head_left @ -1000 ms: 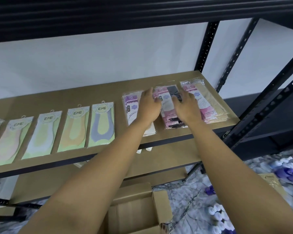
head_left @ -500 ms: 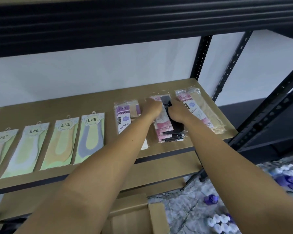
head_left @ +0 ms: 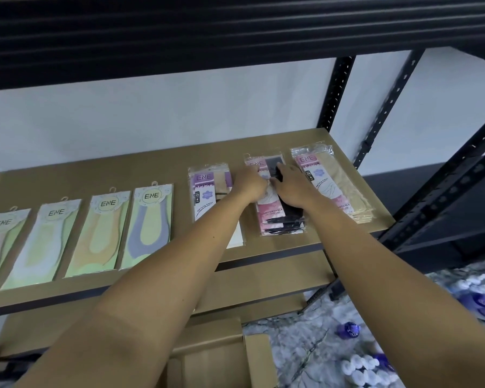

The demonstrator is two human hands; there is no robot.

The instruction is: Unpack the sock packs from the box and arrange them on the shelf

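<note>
Both hands' grip (head_left: 269,186) still on black-sock pack (head_left: 282,217), unmoved.

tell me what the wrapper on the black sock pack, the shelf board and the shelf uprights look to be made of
Wrapper on the black sock pack: clear glossy plastic film, judging by its shine and crinkled edges. Shelf board: matte tan board, probably fibreboard or cardboard; no grain shows. Shelf uprights: black-painted metal, likely steel, with punched slots.
</note>
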